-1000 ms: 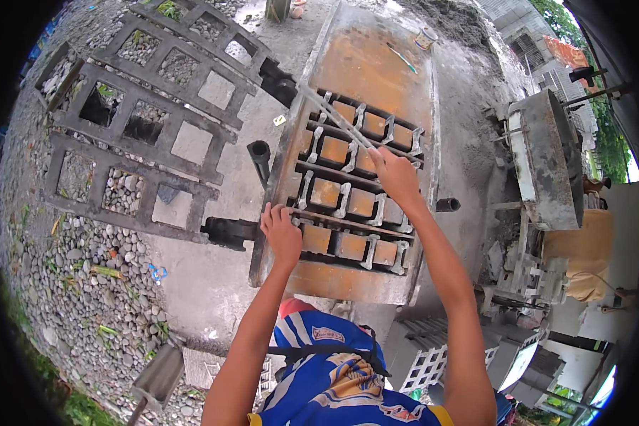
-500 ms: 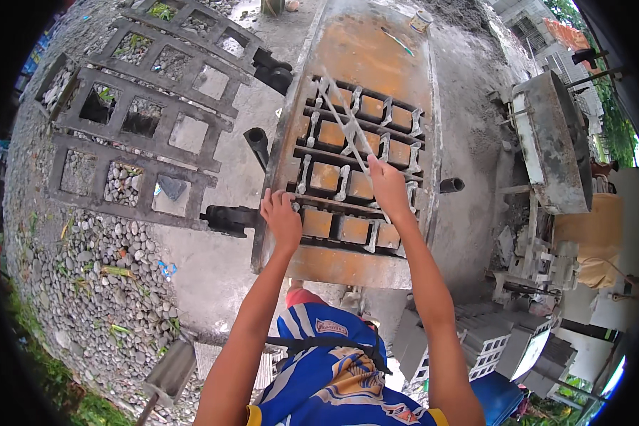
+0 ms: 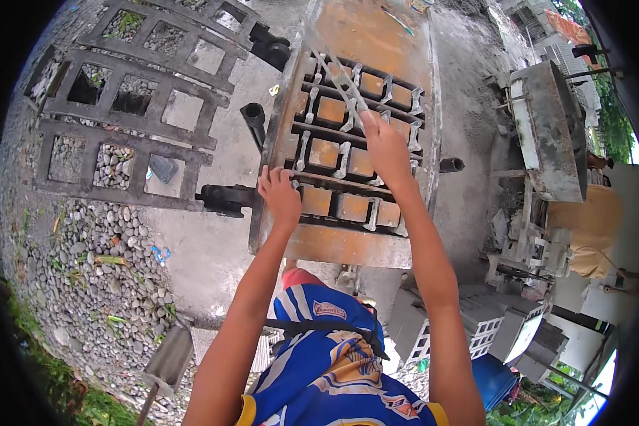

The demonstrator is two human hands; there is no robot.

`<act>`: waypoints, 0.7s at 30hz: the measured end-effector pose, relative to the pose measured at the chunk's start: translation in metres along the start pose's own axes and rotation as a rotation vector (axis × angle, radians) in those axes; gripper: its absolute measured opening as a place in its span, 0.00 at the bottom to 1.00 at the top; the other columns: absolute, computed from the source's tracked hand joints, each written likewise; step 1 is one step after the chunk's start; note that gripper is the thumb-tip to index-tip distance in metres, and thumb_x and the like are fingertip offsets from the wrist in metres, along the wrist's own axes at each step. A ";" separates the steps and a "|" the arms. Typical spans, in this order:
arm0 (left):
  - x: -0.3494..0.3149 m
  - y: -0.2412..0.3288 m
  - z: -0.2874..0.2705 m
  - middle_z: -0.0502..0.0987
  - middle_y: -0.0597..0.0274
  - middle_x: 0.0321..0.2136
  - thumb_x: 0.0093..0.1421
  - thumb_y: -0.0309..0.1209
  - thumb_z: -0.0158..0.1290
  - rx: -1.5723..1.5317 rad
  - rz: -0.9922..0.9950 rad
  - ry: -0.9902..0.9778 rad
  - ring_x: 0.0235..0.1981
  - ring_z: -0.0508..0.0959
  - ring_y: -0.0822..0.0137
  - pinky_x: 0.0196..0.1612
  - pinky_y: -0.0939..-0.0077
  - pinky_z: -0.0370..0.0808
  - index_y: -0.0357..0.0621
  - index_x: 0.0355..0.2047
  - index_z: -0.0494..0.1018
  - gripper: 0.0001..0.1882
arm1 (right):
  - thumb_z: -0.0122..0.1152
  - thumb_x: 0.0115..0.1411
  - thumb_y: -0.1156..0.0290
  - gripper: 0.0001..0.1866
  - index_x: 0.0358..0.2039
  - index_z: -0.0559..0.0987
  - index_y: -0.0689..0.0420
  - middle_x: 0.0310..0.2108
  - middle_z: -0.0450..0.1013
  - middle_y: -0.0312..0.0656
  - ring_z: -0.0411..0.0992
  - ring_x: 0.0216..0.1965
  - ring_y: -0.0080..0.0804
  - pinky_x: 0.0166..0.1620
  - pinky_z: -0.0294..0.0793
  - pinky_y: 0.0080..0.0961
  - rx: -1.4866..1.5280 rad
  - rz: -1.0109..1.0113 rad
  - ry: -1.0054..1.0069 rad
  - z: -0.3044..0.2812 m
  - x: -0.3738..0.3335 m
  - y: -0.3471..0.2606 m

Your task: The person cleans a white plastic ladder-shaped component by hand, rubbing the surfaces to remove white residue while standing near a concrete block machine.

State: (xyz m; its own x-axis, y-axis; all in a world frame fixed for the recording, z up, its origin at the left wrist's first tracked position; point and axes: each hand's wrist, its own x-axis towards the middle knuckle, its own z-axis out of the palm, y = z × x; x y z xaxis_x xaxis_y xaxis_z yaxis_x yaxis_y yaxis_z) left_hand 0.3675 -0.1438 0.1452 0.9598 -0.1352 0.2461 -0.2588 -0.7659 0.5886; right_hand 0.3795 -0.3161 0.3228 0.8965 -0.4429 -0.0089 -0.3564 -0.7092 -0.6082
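Note:
A rust-stained metal mould lies before me, its black divider bars framing rows of orange-brown square plates. Pale knobbed pieces stand between the plates. My right hand is closed over the middle rows on one end of a long, thin, pale stick. The stick slants up to the far left; it looks doubled, and whether that is two strips or motion blur I cannot tell. At the mould's left edge my left hand rests with bent, slightly parted fingers against the end of a divider bar.
A grey metal grid frame with square openings lies left, above pebbles. Dark pipe stubs jut beside the mould. A green-and-white toothbrush-like stick lies at the far end. Right are a metal trough and hollow concrete blocks.
My right hand has moved slightly up and left with the stick. The whole view has shifted a little, so the mould sits higher. My left hand stays at the mould's left edge.

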 end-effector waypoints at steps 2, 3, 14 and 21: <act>-0.001 0.000 -0.001 0.66 0.60 0.42 0.40 0.17 0.45 0.000 -0.012 0.004 0.55 0.56 0.52 0.55 0.55 0.49 0.44 0.33 0.66 0.17 | 0.39 0.60 0.51 0.24 0.26 0.71 0.61 0.17 0.67 0.56 0.67 0.24 0.57 0.28 0.64 0.43 -0.003 -0.056 -0.004 -0.011 -0.001 -0.017; -0.001 -0.001 -0.001 0.66 0.60 0.42 0.40 0.17 0.45 0.001 -0.011 0.010 0.55 0.56 0.52 0.55 0.55 0.49 0.44 0.33 0.66 0.16 | 0.39 0.60 0.51 0.24 0.26 0.71 0.61 0.17 0.67 0.56 0.66 0.24 0.57 0.28 0.64 0.42 0.001 -0.110 0.003 -0.012 -0.001 -0.021; 0.000 -0.001 -0.009 0.65 0.58 0.41 0.40 0.16 0.47 -0.038 -0.051 0.036 0.55 0.57 0.53 0.55 0.55 0.51 0.43 0.32 0.66 0.16 | 0.40 0.59 0.51 0.22 0.26 0.73 0.58 0.16 0.68 0.55 0.68 0.21 0.55 0.24 0.65 0.45 -0.413 -0.210 -0.095 0.012 -0.003 0.026; 0.000 0.007 -0.006 0.65 0.59 0.40 0.40 0.17 0.47 -0.068 -0.055 0.058 0.54 0.58 0.54 0.55 0.55 0.52 0.43 0.31 0.66 0.15 | 0.42 0.59 0.51 0.21 0.28 0.73 0.57 0.14 0.68 0.54 0.68 0.20 0.55 0.23 0.65 0.43 -0.410 -0.350 -0.049 0.004 -0.001 0.040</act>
State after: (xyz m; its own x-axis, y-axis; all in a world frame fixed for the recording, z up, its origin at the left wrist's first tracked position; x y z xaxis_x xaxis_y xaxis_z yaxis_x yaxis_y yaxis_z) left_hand 0.3654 -0.1453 0.1537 0.9654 -0.0559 0.2547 -0.2143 -0.7267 0.6527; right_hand 0.3652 -0.3415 0.2958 0.9878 -0.1227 0.0955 -0.0990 -0.9700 -0.2219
